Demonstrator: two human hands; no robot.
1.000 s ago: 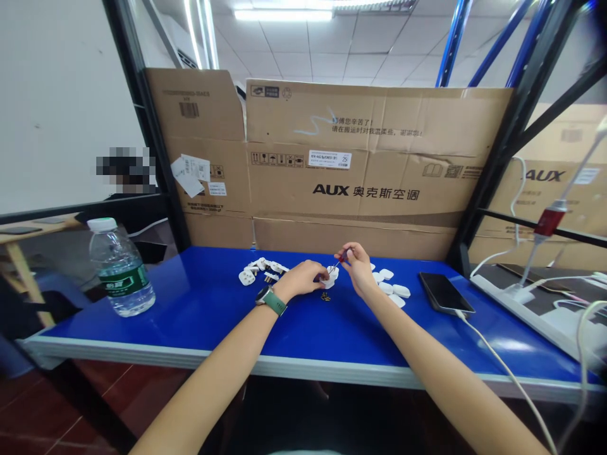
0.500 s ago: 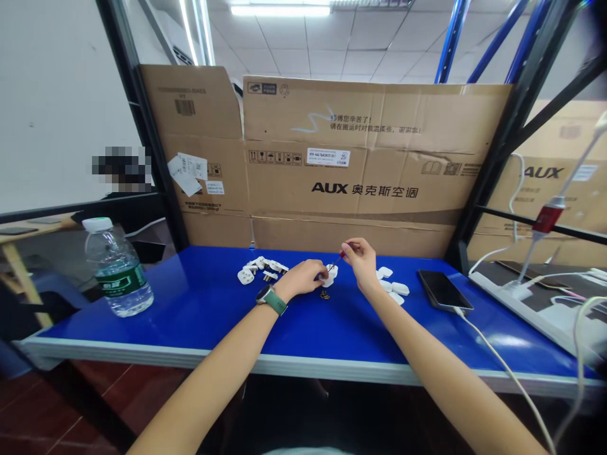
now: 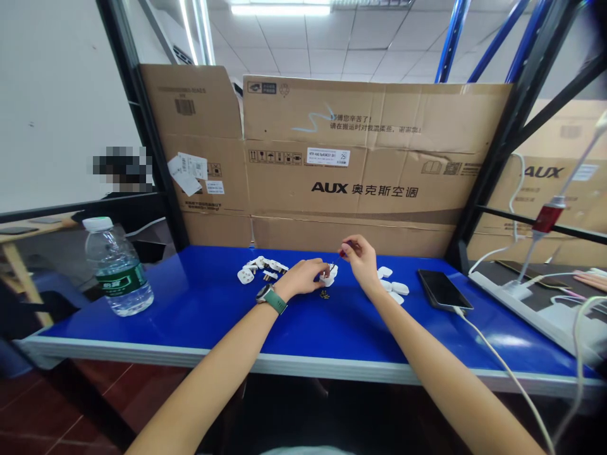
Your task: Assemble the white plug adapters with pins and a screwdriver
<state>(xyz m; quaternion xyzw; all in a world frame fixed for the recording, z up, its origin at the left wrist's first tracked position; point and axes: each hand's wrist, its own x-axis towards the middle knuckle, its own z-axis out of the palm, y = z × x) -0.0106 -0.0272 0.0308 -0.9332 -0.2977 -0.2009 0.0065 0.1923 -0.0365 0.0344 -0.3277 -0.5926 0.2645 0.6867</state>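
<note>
My left hand (image 3: 309, 275), with a green-strapped watch on its wrist, has its fingers closed on a white plug (image 3: 331, 278) standing on the blue table. Held in the fingertips of my right hand (image 3: 361, 258) is a screwdriver (image 3: 342, 253) with a red handle. Its thin shaft slants down and left toward the plug; the tip's exact contact is too small to make out. Several small brass-coloured pieces (image 3: 324, 294) lie just in front of the plug. White plug parts (image 3: 245, 276), some with pins, form a group to the left. Several white covers (image 3: 399, 289) lie to the right.
A water bottle (image 3: 121, 272) stands at the table's left. On the right are a phone (image 3: 443, 289) with its cable and a white power strip (image 3: 502, 297). Cardboard (image 3: 351, 227) walls off the back. A person (image 3: 126, 183) is beyond the left frame; fingers (image 3: 592, 280) show at the right edge.
My right hand has shifted very slightly upward and its grip on the screwdriver has turned a little. My left hand stays almost still. Someone's fingers have appeared at the far right edge.
</note>
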